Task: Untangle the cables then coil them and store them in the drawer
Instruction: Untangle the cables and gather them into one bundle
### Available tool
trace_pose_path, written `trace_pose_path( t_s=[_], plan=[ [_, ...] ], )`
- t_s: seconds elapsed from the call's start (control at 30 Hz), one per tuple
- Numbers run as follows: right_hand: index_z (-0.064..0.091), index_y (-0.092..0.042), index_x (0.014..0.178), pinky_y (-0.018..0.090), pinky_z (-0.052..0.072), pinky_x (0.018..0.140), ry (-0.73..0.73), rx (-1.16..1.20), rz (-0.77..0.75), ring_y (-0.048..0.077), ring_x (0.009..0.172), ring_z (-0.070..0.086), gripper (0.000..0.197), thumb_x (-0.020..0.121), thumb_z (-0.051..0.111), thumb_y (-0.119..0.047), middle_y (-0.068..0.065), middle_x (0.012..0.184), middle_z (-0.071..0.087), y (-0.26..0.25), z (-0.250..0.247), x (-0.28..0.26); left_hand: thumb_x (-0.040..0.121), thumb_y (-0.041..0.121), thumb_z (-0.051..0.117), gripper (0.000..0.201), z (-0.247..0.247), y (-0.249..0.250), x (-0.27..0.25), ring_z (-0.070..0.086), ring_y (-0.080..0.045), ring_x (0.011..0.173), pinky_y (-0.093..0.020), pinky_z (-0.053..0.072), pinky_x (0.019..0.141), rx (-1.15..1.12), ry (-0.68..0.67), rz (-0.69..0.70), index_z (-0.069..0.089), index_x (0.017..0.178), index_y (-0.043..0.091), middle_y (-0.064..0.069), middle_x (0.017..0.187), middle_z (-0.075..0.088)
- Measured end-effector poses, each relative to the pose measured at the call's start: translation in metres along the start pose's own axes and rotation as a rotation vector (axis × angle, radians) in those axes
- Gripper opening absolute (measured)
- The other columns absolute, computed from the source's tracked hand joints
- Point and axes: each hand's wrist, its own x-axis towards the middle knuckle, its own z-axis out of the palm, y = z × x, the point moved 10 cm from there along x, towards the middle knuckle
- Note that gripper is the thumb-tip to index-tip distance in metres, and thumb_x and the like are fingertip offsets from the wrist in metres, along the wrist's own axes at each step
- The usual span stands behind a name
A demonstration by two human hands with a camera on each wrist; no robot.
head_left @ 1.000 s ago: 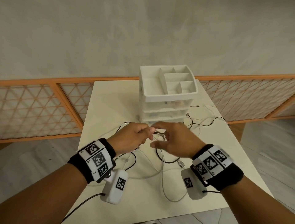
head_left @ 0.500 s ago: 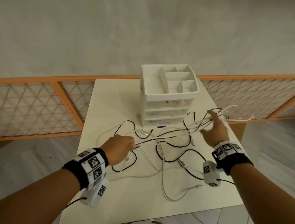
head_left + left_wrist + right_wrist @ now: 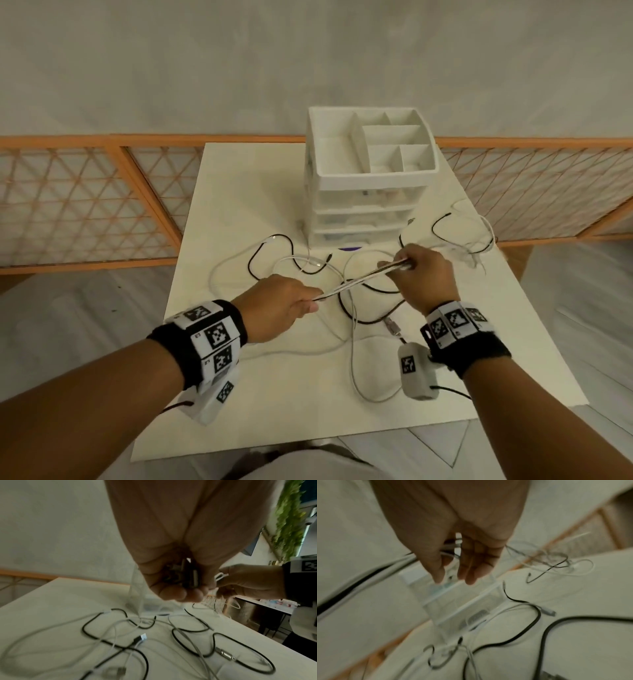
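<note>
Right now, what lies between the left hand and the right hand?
In the head view, a taut bundle of cables spans from left hand to right hand.

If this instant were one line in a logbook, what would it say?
stage: untangling | left hand: grips cable bundle | right hand: holds bundle's other end, taut | loose cables: on table | drawers: shut

You work over a smooth, matt cream tabletop (image 3: 274, 394). The black and white rubbery cables (image 3: 352, 308) end in shiny metal plugs (image 3: 143, 637). The white drawer unit (image 3: 366, 178) looks like matt plastic, its drawer fronts (image 3: 363, 222) translucent. Your black wristbands (image 3: 479, 353) are soft cloth.
</note>
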Motion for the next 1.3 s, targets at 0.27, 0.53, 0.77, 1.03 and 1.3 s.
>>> trace_pose_path(
  t_s=[0.27, 0.53, 0.77, 1.03, 1.3],
  plan=[
    [0.045, -0.023, 0.123, 0.038, 0.053, 0.080, -0.120, -0.207, 0.065, 0.026, 0.090, 0.064, 0.044, 0.085, 0.067, -0.021, 0.000, 0.106, 0.064, 0.042, 0.059, -0.055, 0.104, 0.019, 0.036, 0.017, 0.041, -0.064, -0.027, 0.059, -0.031, 0.089, -0.037, 0.044, 0.072, -0.072, -0.021, -0.474, 0.052, 0.097, 0.016, -0.009, 0.098, 0.064],
    [0.064, -0.015, 0.108, 0.040, 0.051, 0.089, -0.373, -0.741, 0.283, 0.028, 0.105, 0.059, 0.027, 0.086, 0.054, -0.028, 0.005, 0.111, 0.054, 0.126, 0.071, -0.066, 0.096, 0.046, 0.056, 0.051, 0.013, -0.076, -0.028, 0.059, -0.028, 0.061, -0.033, 0.044, 0.054, -0.532, 0.292, -0.571, 0.052, 0.077, 0.000, -0.011, 0.068, 0.063],
    [0.059, -0.008, 0.105, 0.038, 0.048, 0.079, -0.127, -0.471, 0.164, 0.036, 0.091, 0.061, 0.021, 0.085, 0.063, -0.016, 0.010, 0.114, 0.054, 0.110, 0.036, -0.045, 0.099, 0.040, 0.055, 0.043, -0.004, -0.065, -0.016, 0.049, -0.029, 0.062, -0.024, 0.030, 0.043, -0.732, 0.335, -0.550, 0.050, 0.068, 0.011, -0.010, 0.061, 0.055],
    [0.066, -0.021, 0.110, 0.035, 0.047, 0.092, -0.417, -0.834, 0.218, 0.024, 0.109, 0.060, 0.031, 0.082, 0.060, -0.032, 0.001, 0.116, 0.061, 0.141, 0.046, -0.065, 0.101, 0.033, 0.055, 0.037, -0.007, -0.053, -0.014, 0.051, -0.025, 0.058, -0.025, 0.031, 0.040, -0.757, 0.307, -0.569, 0.047, 0.072, 0.010, -0.008, 0.067, 0.048],
    [0.064, -0.019, 0.085, 0.036, 0.048, 0.082, -0.091, -0.502, -0.008, 0.033, 0.077, 0.067, 0.010, 0.083, 0.068, -0.028, 0.003, 0.071, 0.071, 0.081, -0.007, -0.040, 0.104, 0.029, 0.050, 0.032, -0.017, -0.041, -0.010, 0.049, -0.017, 0.047, -0.024, 0.033, 0.039, -0.812, 0.307, -0.535, 0.051, 0.075, 0.014, -0.005, 0.064, 0.049]
  ],
)
